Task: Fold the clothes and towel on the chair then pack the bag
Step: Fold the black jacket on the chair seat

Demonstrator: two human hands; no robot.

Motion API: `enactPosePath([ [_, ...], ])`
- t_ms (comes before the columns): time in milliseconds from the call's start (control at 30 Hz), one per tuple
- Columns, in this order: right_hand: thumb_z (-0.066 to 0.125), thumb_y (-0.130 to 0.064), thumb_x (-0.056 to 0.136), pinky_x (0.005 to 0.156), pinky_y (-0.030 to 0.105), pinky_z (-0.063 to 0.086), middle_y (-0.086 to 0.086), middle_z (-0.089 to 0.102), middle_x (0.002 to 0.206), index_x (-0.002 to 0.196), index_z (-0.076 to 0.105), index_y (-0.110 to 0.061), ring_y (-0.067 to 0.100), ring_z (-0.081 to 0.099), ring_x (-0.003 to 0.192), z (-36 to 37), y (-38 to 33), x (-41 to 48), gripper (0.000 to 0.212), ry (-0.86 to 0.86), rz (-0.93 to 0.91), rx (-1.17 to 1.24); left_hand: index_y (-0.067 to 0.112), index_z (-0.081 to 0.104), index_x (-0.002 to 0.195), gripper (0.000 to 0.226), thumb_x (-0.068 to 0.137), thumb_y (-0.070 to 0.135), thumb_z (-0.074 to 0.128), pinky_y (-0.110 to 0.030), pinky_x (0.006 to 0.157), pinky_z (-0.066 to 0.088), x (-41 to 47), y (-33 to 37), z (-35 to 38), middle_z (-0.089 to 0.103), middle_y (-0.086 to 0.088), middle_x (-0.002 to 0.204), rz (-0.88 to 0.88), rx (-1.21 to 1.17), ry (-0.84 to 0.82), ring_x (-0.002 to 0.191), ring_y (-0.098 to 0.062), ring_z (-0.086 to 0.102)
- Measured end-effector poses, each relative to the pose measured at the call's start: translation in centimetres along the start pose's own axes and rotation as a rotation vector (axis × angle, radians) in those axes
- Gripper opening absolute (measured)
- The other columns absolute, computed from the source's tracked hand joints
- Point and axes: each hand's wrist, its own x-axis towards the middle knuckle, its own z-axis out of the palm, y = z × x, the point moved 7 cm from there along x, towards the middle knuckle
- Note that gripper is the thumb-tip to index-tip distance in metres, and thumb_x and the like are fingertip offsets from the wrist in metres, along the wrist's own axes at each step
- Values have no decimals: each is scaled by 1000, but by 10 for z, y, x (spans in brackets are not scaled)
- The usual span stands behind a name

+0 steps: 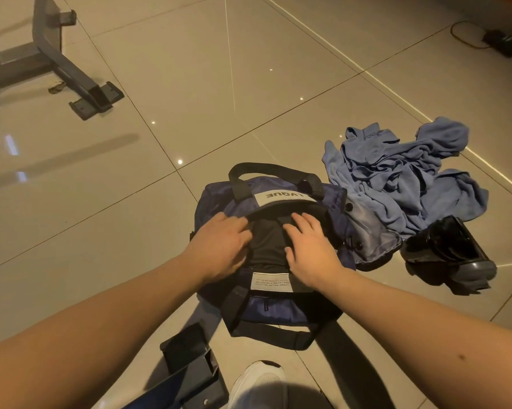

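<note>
A navy-blue fabric duffel bag (266, 305) with black webbing handles sits on the glossy beige tiled floor (166, 84), right in front of the person, and its top is open. Inside the opening lies a black folded garment (268, 246), filling the gap between the two sides of the bag. A pale label with printed letters shows on the far side of the bag and another on the near side.

The left hand (222, 246) lies on the left edge of the opening with its fingers stretched out and their tips on the black garment; it holds nothing. The right hand (311, 255) lies flat on the right part of the garment, fingers spread and straight, pressing down, and it also holds nothing. The two hands are near each other, with a strip of black cloth between them.

To the right of the bag, a crumpled light-blue cloth (402, 178) lies in a heap on the floor, touching the bag's right end; whether it is a towel or a garment cannot be told. Just beside this heap, nearer the person, a dark glossy object (446, 249) lies on its side.

At the upper left stands a grey metal frame (66, 69) with flat feet. A black adapter with a cable (502, 42) lies at the upper right. A white shoe (260, 385) and a black metal foot (190, 358) show at the bottom edge.
</note>
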Motion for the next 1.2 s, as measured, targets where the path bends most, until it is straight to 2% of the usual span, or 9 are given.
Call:
enactPosePath([
  [100,53,-25,101,117,41,34,5,16,166,153,34,-16,24,9,153,2,4,-6,57,-1,73,75,17,57,136,42,97,30,64,-41,101,43,33,-8,-18,56,-9,137,-131,-71,186,121,-28,53],
  [233,60,-27,96,115,45,37,7,24,164,152,39,-20,28,17,150,-8,-1,-8,60,120,42,-73,18,57,138,40,100,29,61,-37,98,43,90,-15,-27,57,-8,134,-217,-4,130,121,-26,52],
  [367,57,-39,99,115,51,34,4,-5,168,161,10,-29,34,-6,154,11,-1,3,79,-157,66,17,19,67,124,28,98,26,63,-35,79,43,106,-32,-47,62,-4,117,-282,-185,253,106,-25,59],
  [467,59,-51,96,114,54,33,12,5,166,161,-5,-27,43,7,150,20,8,20,94,-310,247,99,22,68,123,27,96,26,66,-32,78,43,101,-43,-56,61,-1,121,-263,-279,346,110,-22,57],
  [600,61,-47,93,110,56,35,18,12,161,160,0,-20,46,12,147,14,-13,27,94,-287,372,-77,23,68,120,26,95,27,68,-30,74,36,97,-50,-45,61,1,117,-264,-308,275,105,-21,58],
  [700,59,-44,94,113,59,31,16,8,163,156,17,-19,43,2,150,16,-55,32,79,-165,89,-200,23,65,109,19,91,26,69,-26,69,34,91,-54,-38,60,2,112,-246,-390,261,98,-19,59],
  [900,45,-46,104,114,63,24,13,19,163,151,38,-18,40,8,150,39,-61,57,55,-498,5,-197,32,53,97,22,91,26,72,-15,62,31,73,-59,-34,59,9,106,-230,-495,256,90,-12,54],
  [1100,45,-43,102,101,42,44,1,60,131,129,62,-17,24,50,125,-5,-54,-11,42,170,-74,75,26,63,102,14,91,30,71,-24,77,40,55,-42,-9,56,8,106,-183,-443,211,99,-15,58],
  [1200,44,-60,97,118,41,25,0,44,151,146,48,-21,22,33,141,12,-24,-42,63,-56,-46,-2,29,63,116,32,94,52,61,-28,91,47,40,-31,21,58,6,124,-166,-379,73,114,-15,55],
])
